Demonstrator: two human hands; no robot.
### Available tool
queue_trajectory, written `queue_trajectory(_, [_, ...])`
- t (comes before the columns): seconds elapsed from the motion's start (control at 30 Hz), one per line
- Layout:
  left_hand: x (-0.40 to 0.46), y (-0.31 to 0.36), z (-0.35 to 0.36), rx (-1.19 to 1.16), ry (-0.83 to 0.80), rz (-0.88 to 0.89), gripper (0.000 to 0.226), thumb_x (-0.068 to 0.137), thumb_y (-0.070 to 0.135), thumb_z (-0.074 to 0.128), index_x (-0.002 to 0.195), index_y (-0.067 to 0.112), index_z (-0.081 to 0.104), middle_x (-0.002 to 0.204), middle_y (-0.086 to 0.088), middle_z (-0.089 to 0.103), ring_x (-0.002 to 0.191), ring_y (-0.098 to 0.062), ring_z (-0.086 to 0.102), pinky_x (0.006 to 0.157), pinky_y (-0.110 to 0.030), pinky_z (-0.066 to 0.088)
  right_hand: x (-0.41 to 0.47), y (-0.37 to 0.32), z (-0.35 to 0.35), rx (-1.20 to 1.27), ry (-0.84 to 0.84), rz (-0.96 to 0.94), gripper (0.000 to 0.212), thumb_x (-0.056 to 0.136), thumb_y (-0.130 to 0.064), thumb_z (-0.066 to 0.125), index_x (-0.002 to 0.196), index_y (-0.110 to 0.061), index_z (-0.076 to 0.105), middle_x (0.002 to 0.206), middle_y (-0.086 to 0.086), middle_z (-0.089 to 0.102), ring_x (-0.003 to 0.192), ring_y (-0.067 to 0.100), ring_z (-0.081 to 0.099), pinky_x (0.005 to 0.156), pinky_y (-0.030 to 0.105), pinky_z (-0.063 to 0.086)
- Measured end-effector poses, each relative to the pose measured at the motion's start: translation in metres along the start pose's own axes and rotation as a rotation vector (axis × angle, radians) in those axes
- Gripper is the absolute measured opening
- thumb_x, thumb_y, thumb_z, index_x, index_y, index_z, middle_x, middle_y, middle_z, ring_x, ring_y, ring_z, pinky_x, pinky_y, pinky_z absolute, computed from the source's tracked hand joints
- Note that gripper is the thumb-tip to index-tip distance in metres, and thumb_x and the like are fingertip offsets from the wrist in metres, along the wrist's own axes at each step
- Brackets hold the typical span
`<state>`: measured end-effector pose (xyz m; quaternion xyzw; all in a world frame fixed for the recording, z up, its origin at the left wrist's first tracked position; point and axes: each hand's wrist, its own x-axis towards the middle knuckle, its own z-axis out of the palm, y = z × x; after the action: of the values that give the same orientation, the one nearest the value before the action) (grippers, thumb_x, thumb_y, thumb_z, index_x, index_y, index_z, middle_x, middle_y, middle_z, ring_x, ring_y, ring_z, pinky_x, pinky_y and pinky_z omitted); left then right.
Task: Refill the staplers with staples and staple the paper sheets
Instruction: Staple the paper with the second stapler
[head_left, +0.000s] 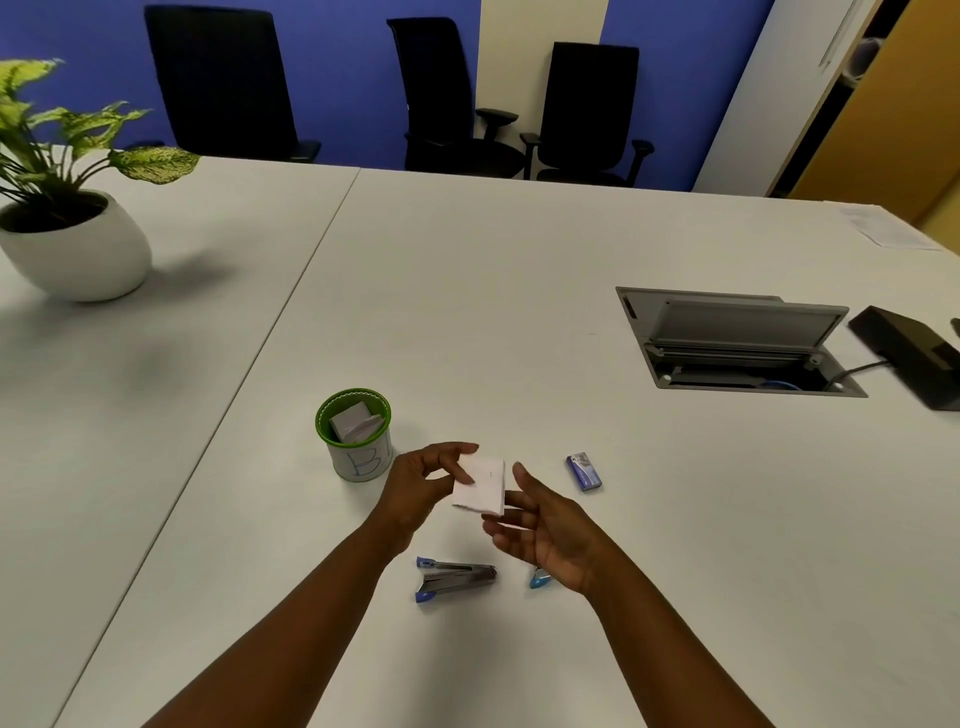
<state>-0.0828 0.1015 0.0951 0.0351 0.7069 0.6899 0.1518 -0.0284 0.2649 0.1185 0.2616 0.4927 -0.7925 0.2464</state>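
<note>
Two hands meet over the white bench (519, 291) around a small stack of paper sheets (480, 483). The left hand (421, 488) pinches the stack's left edge between thumb and fingertips. The right hand (545, 530) lies palm up with relaxed, spread fingers under the stack's right edge; it supports the sheets and does not clamp them. A faint mark shows near the middle of the top sheet; whether it is a staple cannot be told.

One stapler (454, 578) lies on the bench just below the hands, hinged open, its blue-tipped arms apart. A second blue-tipped object (540, 579) shows beside the right wrist, mostly hidden; it is probably the other stapler. The staple box (584, 472) lies to the right of the stack, near it and not touching. A green-rimmed cup (354, 434) holding more folded paper stands to the left.

Judged step: squaring the sheets before stapling.
- Keep the left pinch firm so the sheets do not fan.
- Align the edges against the right palm.
- Confirm that the open stapler holds staples and close it before use.
- Hold the stack clear of the jaw line when pressing.
</note>
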Motion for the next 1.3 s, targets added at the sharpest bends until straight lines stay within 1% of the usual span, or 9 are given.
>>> queue_trajectory(0.1, [0.0,0.0,-0.002,0.018,-0.021,0.036,0.034,0.076,-0.015,0.058,0.057,0.012,0.062,0.112,0.016,0.061,0.102,0.008,0.053,0.074,-0.013,0.046,-0.001,0.0,0.01,0.051,0.024,-0.099,0.019,0.085,-0.021,0.062,0.093,-0.004,0.065,0.07,0.006,0.073,0.06,0.015,0.068,0.051,0.021,0.056])
queue_trajectory(0.17, [0.0,0.001,-0.001,0.008,-0.042,0.039,0.034,0.079,-0.014,0.055,0.059,0.012,0.062,0.112,0.015,0.062,0.102,0.004,0.056,0.073,-0.014,0.049,0.0,0.003,0.013,0.018,0.079,-0.174,0.008,0.083,-0.01,0.063,0.09,-0.005,0.065,0.071,0.005,0.072,0.064,0.016,0.066,0.052,0.019,0.056])
queue_trajectory(0.3, [-0.001,0.006,0.0,-0.167,-0.043,-0.021,0.038,0.087,-0.009,0.042,0.079,0.019,0.067,0.097,0.006,0.069,0.084,-0.011,0.066,0.063,-0.019,0.053,0.001,0.006,0.014,-0.104,0.165,-0.295,0.006,0.083,-0.007,0.064,0.082,-0.013,0.066,0.079,0.005,0.07,0.065,0.016,0.065,0.05,0.017,0.053])
queue_trajectory(0.4, [0.0,0.011,0.003,-0.174,-0.024,-0.099,0.015,0.093,0.017,0.05,0.095,0.024,0.062,0.092,0.001,0.066,0.078,-0.018,0.065,0.062,-0.026,0.054,-0.001,0.007,0.014,-0.176,0.192,-0.325,0.007,0.082,-0.011,0.066,0.089,-0.012,0.065,0.08,0.003,0.069,0.065,0.015,0.065,0.05,0.016,0.052])
queue_trajectory(0.5, [0.002,0.012,0.008,-0.095,-0.021,-0.153,0.003,0.087,0.023,0.06,0.088,0.02,0.06,0.085,0.0,0.064,0.078,-0.017,0.063,0.059,-0.025,0.054,-0.001,0.009,0.015,-0.204,0.192,-0.322,0.013,0.082,-0.012,0.067,0.094,-0.009,0.066,0.079,0.004,0.069,0.065,0.015,0.065,0.049,0.016,0.051])
queue_trajectory(0.6, [0.0,0.013,0.011,-0.047,-0.023,-0.145,0.01,0.085,0.017,0.063,0.077,0.013,0.057,0.078,-0.002,0.062,0.074,-0.013,0.062,0.055,-0.02,0.052,-0.002,0.008,0.017,-0.188,0.187,-0.312,0.003,0.083,-0.014,0.066,0.081,-0.017,0.066,0.078,0.002,0.069,0.067,0.015,0.066,0.049,0.017,0.052])
queue_trajectory(0.73, [-0.001,0.013,0.012,-0.015,-0.037,-0.138,0.018,0.084,0.015,0.063,0.072,0.012,0.051,0.076,-0.004,0.062,0.073,-0.014,0.063,0.053,-0.016,0.053,0.0,0.005,0.016,-0.149,0.237,-0.333,0.012,0.084,-0.017,0.064,0.073,-0.018,0.063,0.078,0.002,0.067,0.07,0.017,0.066,0.046,0.019,0.053])
queue_trajectory(1.07, [-0.001,0.014,0.014,-0.04,-0.008,-0.142,0.024,0.083,0.012,0.065,0.062,0.015,0.054,0.067,-0.001,0.061,0.066,-0.014,0.061,0.048,-0.015,0.05,0.001,0.005,0.016,-0.177,0.216,-0.335,0.016,0.084,-0.005,0.062,0.075,-0.017,0.063,0.075,0.001,0.067,0.065,0.012,0.066,0.046,0.016,0.052])
queue_trajectory(1.3, [0.002,0.012,0.011,-0.085,0.038,-0.161,0.02,0.085,0.015,0.062,0.069,0.012,0.051,0.074,-0.003,0.063,0.07,-0.013,0.062,0.051,-0.017,0.052,0.001,0.006,0.01,-0.072,0.135,-0.219,0.009,0.081,-0.005,0.065,0.084,-0.014,0.065,0.082,0.007,0.07,0.075,0.021,0.067,0.061,0.026,0.058])
